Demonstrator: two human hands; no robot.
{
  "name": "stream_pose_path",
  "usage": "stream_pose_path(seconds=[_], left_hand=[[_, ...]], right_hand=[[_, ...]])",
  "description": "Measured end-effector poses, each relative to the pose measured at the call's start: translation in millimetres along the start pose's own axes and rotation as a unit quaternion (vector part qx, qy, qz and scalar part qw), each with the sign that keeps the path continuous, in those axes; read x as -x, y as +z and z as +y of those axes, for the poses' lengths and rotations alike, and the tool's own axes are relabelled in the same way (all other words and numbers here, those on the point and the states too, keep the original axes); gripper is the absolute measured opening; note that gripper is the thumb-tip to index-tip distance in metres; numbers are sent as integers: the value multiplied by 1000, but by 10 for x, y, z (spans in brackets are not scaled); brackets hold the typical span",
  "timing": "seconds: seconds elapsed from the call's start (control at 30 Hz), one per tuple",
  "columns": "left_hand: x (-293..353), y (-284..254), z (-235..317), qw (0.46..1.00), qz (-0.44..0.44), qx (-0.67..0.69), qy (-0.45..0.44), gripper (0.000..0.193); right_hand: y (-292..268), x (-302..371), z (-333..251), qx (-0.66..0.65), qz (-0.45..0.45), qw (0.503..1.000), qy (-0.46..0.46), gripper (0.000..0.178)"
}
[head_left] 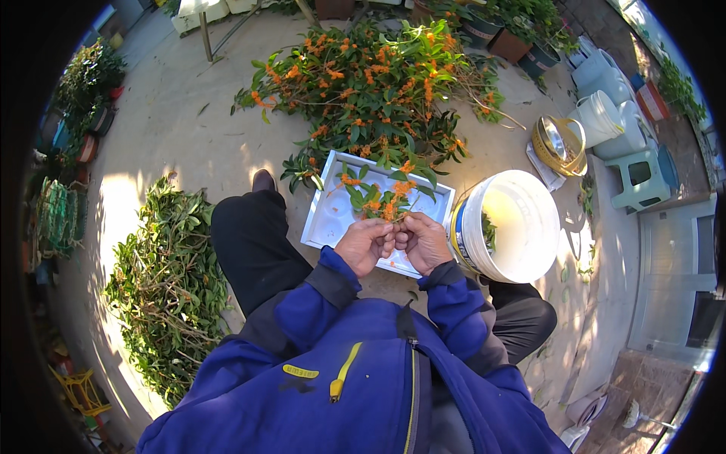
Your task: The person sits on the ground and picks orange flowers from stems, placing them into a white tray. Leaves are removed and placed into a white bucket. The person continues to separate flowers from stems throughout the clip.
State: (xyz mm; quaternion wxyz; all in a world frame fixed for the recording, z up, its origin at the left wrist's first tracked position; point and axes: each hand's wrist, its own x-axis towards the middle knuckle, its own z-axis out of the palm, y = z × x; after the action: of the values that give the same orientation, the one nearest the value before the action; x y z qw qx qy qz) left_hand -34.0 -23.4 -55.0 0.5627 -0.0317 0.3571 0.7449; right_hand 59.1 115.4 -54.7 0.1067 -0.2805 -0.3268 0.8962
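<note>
My left hand (361,246) and my right hand (425,240) meet over the near side of a shallow white box (318,219). Between them they pinch a leafy sprig (389,204) that carries clusters of small orange flowers. Its stem end lies in the fingertips of both hands, while the leaves and blossoms point away from me over the box. Fingers on both hands are closed, and their tips nearly touch. A large heap of flowering branches (378,91), thick with orange blossoms, lies just beyond the box and partly overhangs its far edge.
A white bucket (522,219) with some leaves in it stands right of the box. Left of my leg lies a pile of leafy branches (162,295). A yellow basket (560,147), a pale green stool (639,178) and a white pail (601,117) stand at the right.
</note>
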Motion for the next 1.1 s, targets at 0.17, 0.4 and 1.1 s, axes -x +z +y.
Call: stream_pose_path(seconds=[0.17,0.4,1.1], left_hand=[[35,0,23,997,-32,19,-64,18],[5,-22,12,989,-61,74,-116,18],[-26,41,-127,977,72,-179,88,9]], right_hand=[[-103,7,-66,-5,-51,999,16,9],[-52,22,-56,-7,-6,1000,-5,12],[23,-2,-49,199,74,975,-69,12]])
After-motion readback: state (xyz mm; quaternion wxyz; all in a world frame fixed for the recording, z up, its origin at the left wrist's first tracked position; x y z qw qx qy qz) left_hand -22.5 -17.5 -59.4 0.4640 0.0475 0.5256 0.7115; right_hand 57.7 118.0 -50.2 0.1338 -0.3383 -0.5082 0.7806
